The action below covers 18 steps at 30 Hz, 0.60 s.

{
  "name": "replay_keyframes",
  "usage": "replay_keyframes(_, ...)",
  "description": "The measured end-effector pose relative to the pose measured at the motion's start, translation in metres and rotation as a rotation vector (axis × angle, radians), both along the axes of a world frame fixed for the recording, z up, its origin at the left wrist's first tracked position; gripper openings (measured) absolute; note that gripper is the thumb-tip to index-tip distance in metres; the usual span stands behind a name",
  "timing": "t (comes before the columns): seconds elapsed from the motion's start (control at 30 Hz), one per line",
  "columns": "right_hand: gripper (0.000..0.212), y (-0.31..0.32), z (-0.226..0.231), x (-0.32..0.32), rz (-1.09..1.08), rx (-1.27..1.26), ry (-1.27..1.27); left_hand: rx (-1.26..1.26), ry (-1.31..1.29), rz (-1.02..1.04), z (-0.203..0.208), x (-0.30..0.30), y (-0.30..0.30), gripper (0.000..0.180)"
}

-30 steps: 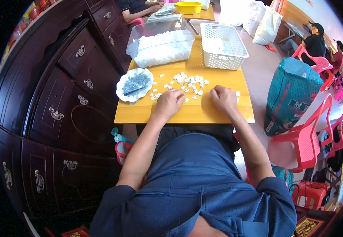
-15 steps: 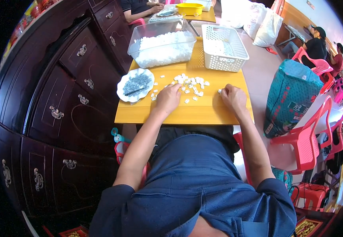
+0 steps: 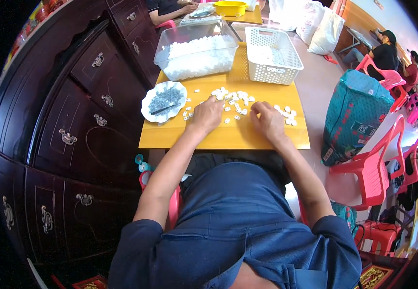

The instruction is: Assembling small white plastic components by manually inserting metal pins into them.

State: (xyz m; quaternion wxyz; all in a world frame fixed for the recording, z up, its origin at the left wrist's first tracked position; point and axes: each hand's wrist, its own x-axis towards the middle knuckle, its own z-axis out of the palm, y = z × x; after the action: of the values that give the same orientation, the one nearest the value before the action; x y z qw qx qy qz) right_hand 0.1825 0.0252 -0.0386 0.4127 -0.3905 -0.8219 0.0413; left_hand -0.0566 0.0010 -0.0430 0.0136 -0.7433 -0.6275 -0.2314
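My left hand point(image 3: 208, 115) rests over the yellow table with its fingers curled together at the near left edge of a spread of small white plastic pieces point(image 3: 238, 98). What its fingertips hold, if anything, is hidden. My right hand point(image 3: 270, 123) is just right of that spread, thumb and fingers bent but apart, and nothing shows between them. Beyond its knuckles lies a separate group of the white pieces point(image 3: 290, 115). Left of my left hand stands a white scalloped plate point(image 3: 146, 107) of small grey parts point(image 3: 165, 98), with a thin black stick point(image 3: 165, 109) across them.
At the table's far side stand a clear plastic bin point(image 3: 165, 58) heaped with white pieces and a white perforated basket point(image 3: 272, 76) with some inside. Dark drawers point(image 3: 69, 115) line the left. A teal bag point(image 3: 353, 120) and red chairs point(image 3: 375, 168) stand right. Other people sit farther off.
My right hand has moved left toward the middle spread and its fingers have loosened, uncovering the group of white pieces at the right. My left hand stays nearly in place.
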Motion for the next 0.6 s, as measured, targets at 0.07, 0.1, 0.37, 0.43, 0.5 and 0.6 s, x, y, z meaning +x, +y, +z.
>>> replay_keyframes(0.07,0.012,-0.010,-0.004,-0.010,0.055,-0.043,-0.060,0.014,0.004,-0.007,0.001,0.003,-0.001,0.024)
replay_keyframes(0.1,0.012,-0.013,-0.005,-0.014,0.055,-0.044,-0.060,0.030,0.008,-0.010,0.002,0.004,-0.002,0.022)
replay_keyframes(0.37,0.014,-0.022,-0.013,-0.030,0.134,0.063,-0.157,0.054,0.012,0.014,0.003,0.012,0.005,0.019)
replay_keyframes(0.43,0.013,-0.021,-0.014,-0.029,0.119,0.063,-0.156,0.077,-0.006,0.006,0.002,0.014,0.005,0.021)
replay_keyframes(0.5,0.010,-0.021,-0.014,-0.029,0.131,0.049,-0.164,0.075,0.004,0.035,0.001,0.015,0.000,0.017)
replay_keyframes(0.6,0.008,-0.020,-0.014,-0.027,0.131,0.034,-0.123,0.074,-0.019,-0.016,0.000,0.015,-0.014,0.015)
